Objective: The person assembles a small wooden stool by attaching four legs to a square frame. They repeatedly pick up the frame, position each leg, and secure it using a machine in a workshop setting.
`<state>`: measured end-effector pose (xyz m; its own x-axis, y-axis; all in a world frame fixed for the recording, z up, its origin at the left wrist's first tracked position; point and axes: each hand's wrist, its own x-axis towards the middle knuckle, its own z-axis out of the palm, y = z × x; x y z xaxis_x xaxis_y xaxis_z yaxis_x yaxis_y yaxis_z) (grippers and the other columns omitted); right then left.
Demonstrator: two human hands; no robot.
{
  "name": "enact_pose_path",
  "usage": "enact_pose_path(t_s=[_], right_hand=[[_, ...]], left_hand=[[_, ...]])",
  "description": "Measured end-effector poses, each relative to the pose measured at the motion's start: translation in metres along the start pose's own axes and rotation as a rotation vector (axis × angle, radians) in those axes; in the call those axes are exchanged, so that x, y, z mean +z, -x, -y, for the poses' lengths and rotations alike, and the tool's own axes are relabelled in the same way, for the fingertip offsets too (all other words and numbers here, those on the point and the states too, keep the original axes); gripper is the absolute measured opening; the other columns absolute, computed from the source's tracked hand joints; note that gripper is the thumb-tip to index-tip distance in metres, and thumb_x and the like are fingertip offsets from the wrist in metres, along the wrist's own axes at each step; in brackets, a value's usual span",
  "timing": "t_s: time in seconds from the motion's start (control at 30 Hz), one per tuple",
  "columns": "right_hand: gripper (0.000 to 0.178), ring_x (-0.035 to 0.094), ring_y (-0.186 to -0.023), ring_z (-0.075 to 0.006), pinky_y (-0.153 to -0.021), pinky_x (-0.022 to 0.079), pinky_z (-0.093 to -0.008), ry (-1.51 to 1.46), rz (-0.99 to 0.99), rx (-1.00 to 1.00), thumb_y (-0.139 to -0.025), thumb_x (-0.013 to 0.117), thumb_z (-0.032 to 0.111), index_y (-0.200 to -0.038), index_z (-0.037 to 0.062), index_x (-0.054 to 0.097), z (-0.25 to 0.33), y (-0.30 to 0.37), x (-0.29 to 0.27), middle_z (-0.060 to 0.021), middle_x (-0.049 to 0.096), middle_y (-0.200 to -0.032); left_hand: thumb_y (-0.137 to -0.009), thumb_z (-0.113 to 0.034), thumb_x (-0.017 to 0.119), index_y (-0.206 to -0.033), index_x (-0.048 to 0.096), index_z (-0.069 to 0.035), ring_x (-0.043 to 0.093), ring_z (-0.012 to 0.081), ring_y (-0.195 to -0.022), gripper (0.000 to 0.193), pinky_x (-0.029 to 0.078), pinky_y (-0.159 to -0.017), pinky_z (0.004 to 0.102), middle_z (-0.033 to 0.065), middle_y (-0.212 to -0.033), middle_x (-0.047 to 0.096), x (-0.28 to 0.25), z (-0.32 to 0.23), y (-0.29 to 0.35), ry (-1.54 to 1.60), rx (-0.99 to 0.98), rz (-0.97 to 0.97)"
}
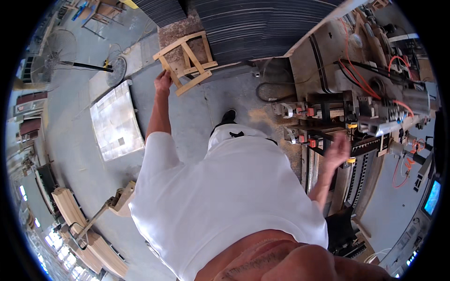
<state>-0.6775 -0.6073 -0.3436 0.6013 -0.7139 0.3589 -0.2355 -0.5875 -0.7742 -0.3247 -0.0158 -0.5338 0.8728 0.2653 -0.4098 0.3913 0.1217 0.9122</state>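
My left hand (162, 81) is closed on the near left side of a light wooden frame (194, 85) made of narrow slats with crosspieces. That arm reaches out toward the upper left, and the frame is tilted in front of a stack of dark sheets (253, 35). Over by the machine (375, 112) on the right, my right hand (338, 151) hovers in front of its rails and red-and-black clamps (309, 141). Motion smears its fingers, so their pose does not show, and nothing can be made out in them.
At the left a pale sheet (117, 122) lies on the floor near a pedestal fan (55, 61). A pallet jack (119, 199) and stacked boards (70, 206) stand lower left. Orange hoses (361, 79) loop over the machine, and a lit screen (432, 198) stands far right.
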Motion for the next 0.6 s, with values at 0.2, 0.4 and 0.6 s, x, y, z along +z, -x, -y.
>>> enact_pose_path(t_s=[0.2,0.4,0.6], right_hand=[[0.02,0.065,-0.078,-0.0155,-0.07,0.051,-0.0293,0.017,0.589,0.264,-0.085,0.065,0.011,-0.101,-0.0002,0.067,-0.011,0.14,0.112,-0.0124,0.07,-0.085],[0.023,0.067,-0.081,-0.0179,-0.075,0.051,-0.0292,0.207,0.835,0.644,-0.082,0.065,0.011,-0.102,-0.0021,0.068,-0.104,0.226,0.073,-0.0144,0.071,-0.089],[0.01,0.061,-0.066,-0.0111,-0.059,0.048,-0.0249,-0.05,0.588,0.937,-0.084,0.061,0.002,-0.09,-0.0005,0.069,-0.062,0.249,0.065,-0.0058,0.067,-0.076]], left_hand=[[-0.088,-0.022,0.065,-0.114,0.066,-0.003,0.064,0.0177,-0.082,0.032,0.052,-0.068,0.0314,0.0096,-0.096,0.069,0.032,0.024,-0.118,-0.098,-0.02,-0.006],[-0.083,-0.033,0.064,-0.109,0.07,-0.01,0.065,0.0258,-0.103,0.036,0.049,-0.088,0.0356,0.0159,-0.106,0.069,0.076,0.014,-0.129,-0.663,0.051,-0.132],[-0.081,-0.032,0.062,-0.105,0.071,-0.007,0.066,0.0305,-0.098,0.036,0.05,-0.085,0.0382,0.0172,-0.103,0.069,0.101,0.007,-0.127,-0.761,0.052,-0.056]])
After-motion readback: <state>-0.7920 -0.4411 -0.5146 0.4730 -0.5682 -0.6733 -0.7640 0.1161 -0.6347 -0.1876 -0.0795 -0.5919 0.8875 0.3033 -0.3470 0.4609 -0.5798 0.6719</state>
